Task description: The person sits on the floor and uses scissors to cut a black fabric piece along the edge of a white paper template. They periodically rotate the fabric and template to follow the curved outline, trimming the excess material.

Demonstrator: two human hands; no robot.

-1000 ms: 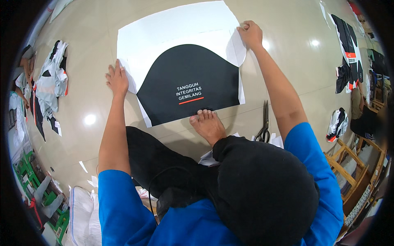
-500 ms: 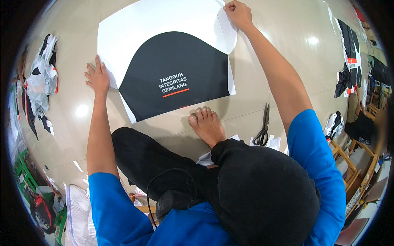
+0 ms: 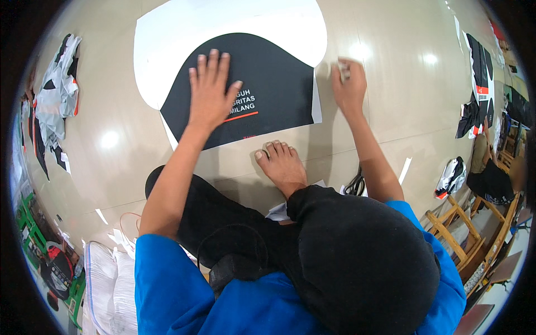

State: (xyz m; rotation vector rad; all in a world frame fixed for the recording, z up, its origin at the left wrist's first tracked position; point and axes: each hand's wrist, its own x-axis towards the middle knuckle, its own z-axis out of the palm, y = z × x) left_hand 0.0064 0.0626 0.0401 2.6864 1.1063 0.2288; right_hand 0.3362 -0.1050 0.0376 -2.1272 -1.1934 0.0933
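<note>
Head view: left hand [image 3: 212, 100] splayed over smooth black domed panel [image 3: 273, 75]; right hand [image 3: 349, 89] half-curled (grip unclear).

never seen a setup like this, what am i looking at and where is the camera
There is no machine here, just a person's two bare hands. A wide fisheye camera on the head looks down, so straight edges bend. On the floor lies a white sheet with a black shape. The left hand lies spread over the shape, gripping nothing. The right hand is off the sheet's right side, fingers curled and blurred; I see nothing held. The scissors are partly hidden by the right forearm.
</note>
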